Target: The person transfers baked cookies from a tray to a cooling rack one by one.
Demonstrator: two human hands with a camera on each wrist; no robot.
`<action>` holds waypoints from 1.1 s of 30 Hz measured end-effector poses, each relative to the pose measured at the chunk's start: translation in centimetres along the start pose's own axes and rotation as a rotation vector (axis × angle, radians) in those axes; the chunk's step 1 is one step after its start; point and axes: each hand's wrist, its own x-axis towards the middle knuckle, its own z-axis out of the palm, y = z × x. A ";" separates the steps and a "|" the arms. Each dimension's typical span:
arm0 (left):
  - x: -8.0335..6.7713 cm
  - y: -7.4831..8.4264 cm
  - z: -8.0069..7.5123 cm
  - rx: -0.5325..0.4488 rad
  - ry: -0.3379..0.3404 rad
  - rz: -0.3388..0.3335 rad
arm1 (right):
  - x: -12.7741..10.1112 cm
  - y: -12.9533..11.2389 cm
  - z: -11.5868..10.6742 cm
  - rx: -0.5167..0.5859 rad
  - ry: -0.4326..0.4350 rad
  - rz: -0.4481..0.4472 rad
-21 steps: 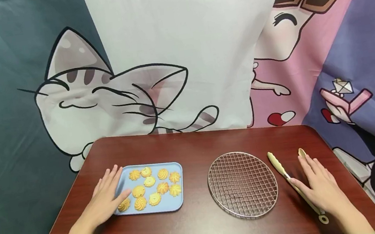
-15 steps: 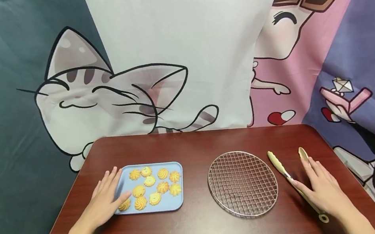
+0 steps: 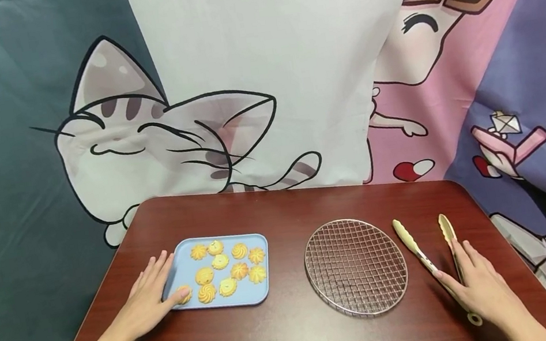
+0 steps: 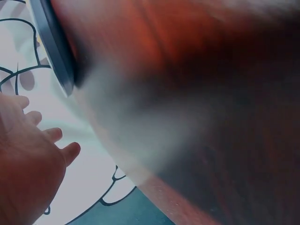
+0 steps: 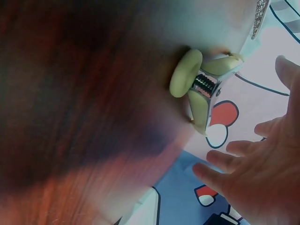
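Observation:
My left hand [image 3: 143, 308] is by the left edge of a light blue tray [image 3: 244, 298], fingers straight and thumb over the tray's lower left corner. Piped butter cookies [image 3: 204, 276] lie spread on the tray. In the left wrist view, the same hand [image 4: 30, 157] shows relaxed fingers beside the tray's dark edge [image 4: 50, 44]. My right hand [image 3: 485, 283] hovers over the spread tongs [image 3: 411, 239] with cream-coloured grips and tips, partly covering one arm. The right wrist view shows that hand [image 5: 255, 161] with fingers spread, apart from the tongs' ring end [image 5: 186, 74].
A round wire cooling rack [image 3: 356, 266] stands between the tray and the tongs. Everything rests on a reddish-brown table [image 3: 278, 210] with rounded far corners. Behind it hangs a printed cloth [image 3: 287, 46] with a cartoon cat.
My right hand has drawn slightly back toward me, uncovering more of the tongs' right arm. The left hand has lowered a little at the tray's edge. The head view has shifted slightly.

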 end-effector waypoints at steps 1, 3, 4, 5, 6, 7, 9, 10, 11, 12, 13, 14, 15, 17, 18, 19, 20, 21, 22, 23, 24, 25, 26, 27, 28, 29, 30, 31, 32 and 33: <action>-0.1 -0.1 0.0 0.005 -0.002 -0.003 | -0.1 0.0 0.0 -0.001 -0.009 0.008; -0.2 -0.3 0.1 0.012 -0.004 -0.010 | -0.2 0.1 0.0 0.003 -0.028 0.021; -0.3 -0.3 0.1 0.015 -0.004 -0.012 | -0.3 0.2 -0.1 0.005 -0.039 0.029; -0.4 -0.4 0.1 0.018 -0.005 -0.014 | -0.4 0.2 -0.1 0.006 -0.051 0.039; -0.5 -0.5 0.2 0.020 -0.006 -0.017 | -0.6 0.2 -0.1 0.006 -0.057 0.047; -0.6 -0.6 0.2 0.023 -0.007 -0.019 | -0.7 0.3 -0.1 0.004 -0.064 0.056; -0.8 -0.8 0.2 0.027 -0.010 -0.019 | -0.8 0.3 -0.1 -0.002 -0.077 0.074; -0.9 -1.0 0.2 0.030 -0.011 -0.017 | -0.9 0.3 0.0 -0.006 -0.084 0.083; -1.0 -1.1 0.3 0.036 -0.012 -0.015 | -0.9 0.3 0.0 -0.009 -0.089 0.089; -1.0 -1.2 0.3 0.039 -0.013 -0.013 | -1.0 0.4 0.1 -0.012 -0.097 0.094; -1.1 -1.2 0.3 0.042 -0.015 -0.011 | -1.0 0.4 0.1 -0.017 -0.105 0.100; -1.2 -1.3 0.4 0.046 -0.016 -0.010 | -1.1 0.4 0.2 -0.020 -0.114 0.105; -1.2 -1.3 0.4 0.049 -0.018 -0.010 | -1.1 0.4 0.2 -0.024 -0.123 0.110; -1.4 -1.4 0.4 0.053 -0.025 -0.010 | -1.2 0.4 0.2 -0.033 -0.146 0.119; -1.4 -1.4 0.5 0.054 -0.029 -0.010 | -1.2 0.4 0.3 -0.038 -0.153 0.122; -1.5 -1.4 0.5 0.054 -0.033 -0.013 | -1.2 0.4 0.3 -0.042 -0.156 0.124; -1.6 -1.4 0.5 0.055 -0.038 -0.014 | -1.2 0.3 0.3 -0.043 -0.161 0.125; -1.7 -1.4 0.5 0.056 -0.042 -0.014 | -1.2 0.3 0.3 -0.046 -0.165 0.124; -1.7 -1.4 0.5 0.058 -0.046 -0.014 | -1.1 0.3 0.3 -0.046 -0.165 0.121; -1.8 -1.3 0.5 0.062 -0.048 -0.013 | -1.1 0.3 0.3 -0.049 -0.163 0.116; -1.8 -1.3 0.4 0.065 -0.049 -0.012 | -1.1 0.3 0.4 -0.050 -0.161 0.113; -1.8 -1.3 0.4 0.068 -0.050 -0.011 | -1.1 0.2 0.4 -0.051 -0.161 0.111; -1.8 -1.2 0.4 0.072 -0.050 -0.010 | -1.1 0.2 0.4 -0.052 -0.160 0.107; -1.8 -1.2 0.4 0.075 -0.051 -0.008 | -1.1 0.2 0.5 -0.053 -0.158 0.105; -1.8 -1.2 0.4 0.077 -0.053 -0.007 | -1.1 0.2 0.5 -0.053 -0.156 0.106; -1.7 -1.2 0.4 0.080 -0.055 -0.006 | -1.1 0.2 0.5 -0.053 -0.158 0.108; -1.7 -1.3 0.4 0.083 -0.056 -0.004 | -1.1 0.2 0.4 -0.052 -0.160 0.110; -1.7 -1.3 0.5 0.086 -0.060 -0.004 | -1.1 0.2 0.4 -0.051 -0.162 0.112; -1.7 -1.4 0.5 0.093 -0.064 -0.002 | -1.1 0.1 0.4 -0.052 -0.164 0.112; -1.7 -1.4 0.6 0.097 -0.070 0.001 | -1.0 0.1 0.3 -0.053 -0.168 0.113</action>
